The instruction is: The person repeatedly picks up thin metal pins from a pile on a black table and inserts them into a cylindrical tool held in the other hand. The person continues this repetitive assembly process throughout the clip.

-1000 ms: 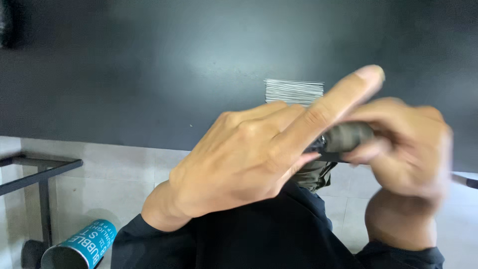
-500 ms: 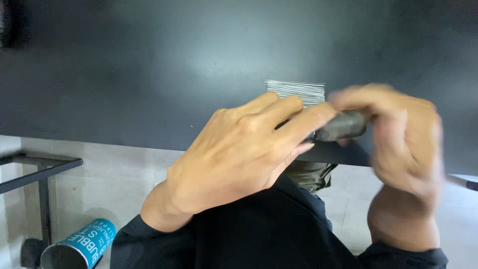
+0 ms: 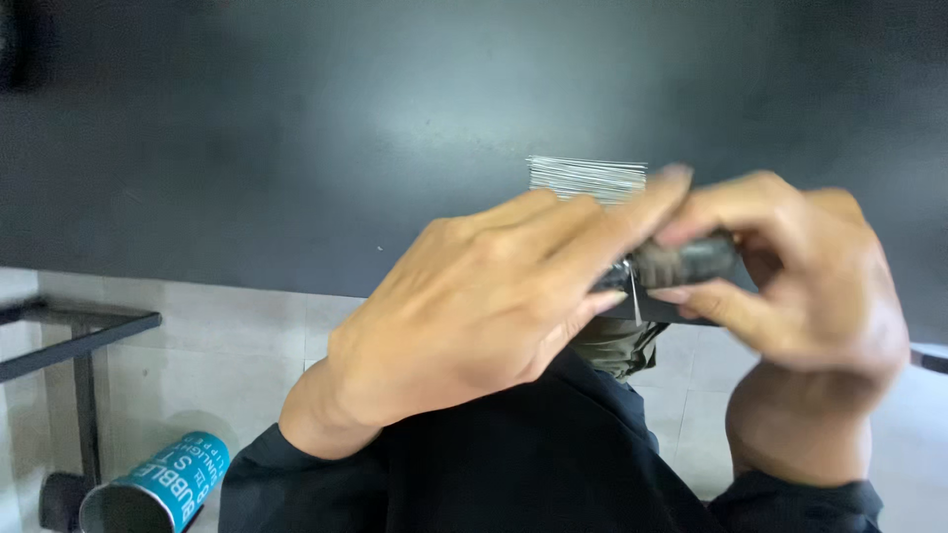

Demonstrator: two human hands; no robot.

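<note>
Both my hands meet over the near edge of a black table (image 3: 296, 148). My right hand (image 3: 790, 286) pinches a small dark grey roll-shaped object (image 3: 686, 262) between thumb and fingers. My left hand (image 3: 474, 306) covers the object's left end, its index finger laid along the top and touching it. A thin shiny metal piece (image 3: 632, 291) shows just under the object. Behind my fingers lies a stack of thin silvery strips (image 3: 588, 178) on the table. What the object is cannot be made out, since my fingers hide most of it.
A teal cylindrical can (image 3: 158, 484) lies on the pale tiled floor (image 3: 227, 336) at lower left, beside a dark metal frame (image 3: 79, 336). My black sleeves and an olive cloth (image 3: 612, 345) fill the lower middle.
My left index finger, stretched out and raised a second ago, has come down flat onto the dark object. My right hand has kept its hold with slight shifts.
</note>
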